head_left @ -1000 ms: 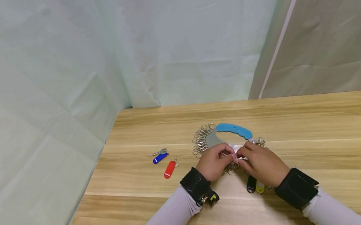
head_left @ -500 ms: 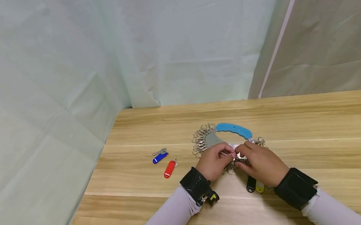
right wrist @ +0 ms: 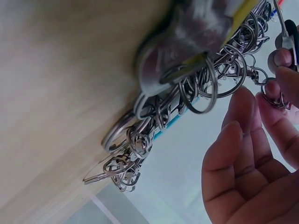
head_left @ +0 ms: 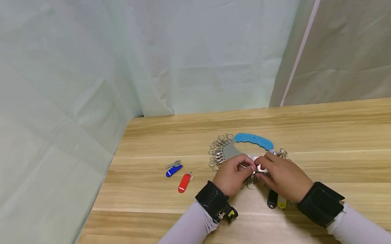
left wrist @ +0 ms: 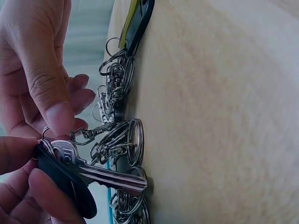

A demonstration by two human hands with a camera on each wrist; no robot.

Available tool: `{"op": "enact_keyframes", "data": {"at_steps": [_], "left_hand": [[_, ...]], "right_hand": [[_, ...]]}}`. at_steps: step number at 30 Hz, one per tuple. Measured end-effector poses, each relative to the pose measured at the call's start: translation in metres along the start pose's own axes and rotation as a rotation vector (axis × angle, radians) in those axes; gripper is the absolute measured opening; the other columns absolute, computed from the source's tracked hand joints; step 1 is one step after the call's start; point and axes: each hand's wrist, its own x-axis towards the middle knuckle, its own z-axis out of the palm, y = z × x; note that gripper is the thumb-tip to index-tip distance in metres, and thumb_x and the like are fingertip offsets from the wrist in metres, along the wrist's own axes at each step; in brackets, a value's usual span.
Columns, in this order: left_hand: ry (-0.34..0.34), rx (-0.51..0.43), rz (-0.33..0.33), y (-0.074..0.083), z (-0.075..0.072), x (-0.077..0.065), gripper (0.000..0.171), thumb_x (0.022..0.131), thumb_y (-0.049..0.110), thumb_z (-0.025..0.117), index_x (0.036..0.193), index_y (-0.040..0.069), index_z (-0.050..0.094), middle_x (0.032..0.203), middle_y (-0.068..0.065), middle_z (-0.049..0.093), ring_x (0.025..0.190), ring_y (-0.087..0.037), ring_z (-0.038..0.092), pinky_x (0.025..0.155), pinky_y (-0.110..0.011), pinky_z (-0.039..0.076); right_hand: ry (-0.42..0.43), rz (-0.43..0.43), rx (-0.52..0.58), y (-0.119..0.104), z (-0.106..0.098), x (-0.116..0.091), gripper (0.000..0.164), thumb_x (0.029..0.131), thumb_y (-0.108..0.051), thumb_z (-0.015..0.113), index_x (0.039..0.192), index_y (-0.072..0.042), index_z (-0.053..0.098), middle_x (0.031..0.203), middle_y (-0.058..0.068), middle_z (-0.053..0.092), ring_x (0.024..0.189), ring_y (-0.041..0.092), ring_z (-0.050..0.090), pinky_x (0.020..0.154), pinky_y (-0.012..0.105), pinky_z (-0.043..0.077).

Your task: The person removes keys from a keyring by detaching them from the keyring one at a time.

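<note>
My left hand (head_left: 232, 175) pinches a black key tag (left wrist: 67, 182), which carries a silver key (left wrist: 114, 178). Close against it, my right hand (head_left: 285, 176) has its fingers at a small metal split ring (right wrist: 273, 95) beside a clasp. Both hands work over the near edge of a grey key-holder plate (head_left: 230, 152) with a blue handle (head_left: 253, 140), lying on the table. Snap clasps with rings (head_left: 216, 151) line its edge. A second black tag (head_left: 272, 199) and a yellow tag (head_left: 282, 202) hang below the right hand. The fingers hide the contact point in the head view.
A blue key tag (head_left: 174, 170) with a key and a red key tag (head_left: 185, 182) lie left of the hands on the wooden table (head_left: 137, 213). Pale sheeting (head_left: 201, 54) hangs behind the table.
A second ago my fingertips were closer together. The right thumb and finger have since parted slightly from the left hand's fingertips. Both arms have stayed almost still.
</note>
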Motion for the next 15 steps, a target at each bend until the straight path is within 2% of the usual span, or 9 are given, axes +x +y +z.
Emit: {"op": "enact_keyframes", "data": {"at_steps": [6,15], "left_hand": [[0.007,0.020,-0.007,-0.0005,-0.0009,0.0001,0.003,0.093,0.019,0.062,0.094,0.018,0.065,0.084,0.007,0.063,0.066,-0.008,0.056,0.058,-0.024,0.044],[0.010,0.016,0.007,-0.0007,0.0001,0.0003,0.005,0.093,0.020,0.062,0.094,0.015,0.064,0.084,0.007,0.062,0.065,-0.007,0.056,0.057,-0.023,0.044]], "right_hand": [[0.003,0.002,0.004,-0.0003,0.0007,0.0004,0.026,0.086,-0.018,0.071,0.108,-0.012,0.060,0.089,0.000,0.053,0.068,0.010,0.048,0.056,0.030,0.044],[-0.004,-0.009,-0.008,-0.0012,-0.0001,0.0015,0.024,0.086,-0.019,0.071,0.107,-0.011,0.061,0.086,-0.003,0.054,0.066,0.010,0.046,0.057,0.030,0.042]]}}
